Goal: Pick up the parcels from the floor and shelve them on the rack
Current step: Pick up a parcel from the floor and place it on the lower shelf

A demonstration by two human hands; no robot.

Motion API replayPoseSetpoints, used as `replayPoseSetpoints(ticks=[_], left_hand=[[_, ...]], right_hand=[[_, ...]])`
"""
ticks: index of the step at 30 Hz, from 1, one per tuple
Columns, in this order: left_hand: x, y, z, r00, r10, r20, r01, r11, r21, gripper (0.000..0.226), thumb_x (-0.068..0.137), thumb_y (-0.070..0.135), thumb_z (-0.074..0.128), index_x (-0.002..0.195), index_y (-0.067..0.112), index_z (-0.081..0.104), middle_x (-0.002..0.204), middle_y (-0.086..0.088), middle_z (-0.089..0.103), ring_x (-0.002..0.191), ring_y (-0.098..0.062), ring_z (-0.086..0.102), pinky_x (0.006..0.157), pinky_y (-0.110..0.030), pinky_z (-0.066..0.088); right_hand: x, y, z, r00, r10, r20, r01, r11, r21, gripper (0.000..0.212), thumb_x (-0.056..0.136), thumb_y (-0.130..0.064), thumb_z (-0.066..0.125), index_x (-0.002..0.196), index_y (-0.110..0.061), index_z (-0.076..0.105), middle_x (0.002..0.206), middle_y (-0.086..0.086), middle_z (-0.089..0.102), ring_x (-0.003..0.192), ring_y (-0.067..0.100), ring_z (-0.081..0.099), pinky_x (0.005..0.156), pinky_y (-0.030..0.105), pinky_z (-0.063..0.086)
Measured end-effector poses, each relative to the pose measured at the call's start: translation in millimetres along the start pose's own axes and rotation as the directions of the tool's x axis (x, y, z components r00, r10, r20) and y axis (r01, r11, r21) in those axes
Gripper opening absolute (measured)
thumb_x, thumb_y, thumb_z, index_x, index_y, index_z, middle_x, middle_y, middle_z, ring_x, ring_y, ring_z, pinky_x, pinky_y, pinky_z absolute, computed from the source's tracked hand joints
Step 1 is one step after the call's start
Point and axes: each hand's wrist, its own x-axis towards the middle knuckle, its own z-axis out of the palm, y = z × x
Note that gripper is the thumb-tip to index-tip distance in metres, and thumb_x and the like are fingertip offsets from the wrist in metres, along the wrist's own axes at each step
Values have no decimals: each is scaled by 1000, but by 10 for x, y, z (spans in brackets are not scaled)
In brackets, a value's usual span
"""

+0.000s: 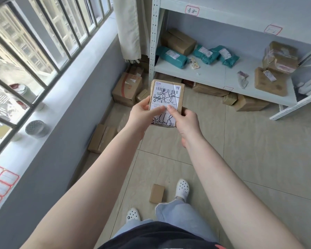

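I hold a small brown cardboard parcel (166, 95) with a white shipping label and black handwriting, raised in front of me. My left hand (142, 114) grips its left edge, thumb on the label. My right hand (184, 121) grips its lower right corner, thumb also on the label. The white metal rack (214, 76) stands ahead to the right; its lower shelf carries teal bags (171, 57) and brown boxes (179, 41). A small brown parcel (157, 193) lies on the tiled floor by my feet.
Cardboard boxes (127, 89) are piled on the floor along the left wall and under the rack (250, 103). A flat box (101, 138) lies by the wall. A barred window and sill with jars (36, 128) run along the left. A curtain (128, 27) hangs in the corner.
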Motion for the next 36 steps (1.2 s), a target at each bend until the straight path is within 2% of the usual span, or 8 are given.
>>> replayPoseSetpoints(ticks=[3,9,11,15,18,23,28,36], left_hand=[[254,52,256,999,-24,-22,24,1000,7,39,86,15,75,125,18,70,108,-3,79,85,-13,76,80,-25,59],[746,141,816,987,-94,-133,90,995,-35,38,87,14,74,124,19,70,102,-2,79,74,-6,74,61,-12,55],[906,155,987,978,-119,-169,111,992,-55,39,87,13,74,125,18,70,105,-4,79,78,-9,75,65,-15,58],[1223,145,1307,966,-145,-212,135,989,-62,39,87,15,74,125,19,70,104,-1,80,84,-13,76,72,-19,59],[1440,101,1511,963,-157,-221,148,987,-58,37,86,15,74,123,20,71,98,3,80,87,-16,76,87,-31,60],[1618,-5,1725,958,-189,-217,182,982,-50,40,85,18,76,124,19,70,103,0,80,91,-19,77,95,-38,58],[1601,-89,1825,955,-203,-216,188,978,-86,42,85,16,76,126,18,69,97,2,80,80,-12,76,88,-32,60],[1461,-211,2124,959,-216,-183,186,968,-167,49,82,13,79,130,16,67,107,-2,79,87,-16,77,89,-32,60]], right_hand=[[313,-65,-191,1000,8,7,-8,1000,0,18,88,-22,69,104,-13,70,98,7,74,86,18,70,64,16,55],[1032,-226,-589,995,62,81,-58,997,-54,17,88,-23,69,103,-14,71,94,3,74,82,14,70,63,13,53],[1262,-274,-716,990,79,115,-71,995,-71,16,88,-23,69,102,-15,71,94,3,75,83,15,71,67,16,55],[1695,-340,-951,983,104,150,-87,989,-120,11,87,-23,70,96,-17,72,98,7,76,95,23,74,82,31,57],[1927,-356,-1116,984,106,143,-88,988,-126,11,86,-23,71,95,-17,72,100,9,77,96,24,74,86,36,57],[2118,-309,-1329,980,135,146,-116,984,-132,18,87,-22,70,102,-13,72,95,6,75,85,18,71,73,22,55],[2130,-255,-1449,979,135,156,-112,983,-149,14,86,-24,71,99,-17,72,93,4,75,85,18,72,70,21,55],[2032,-215,-1821,983,110,147,-91,987,-133,13,86,-24,71,98,-17,71,91,3,74,76,11,70,56,9,50]])
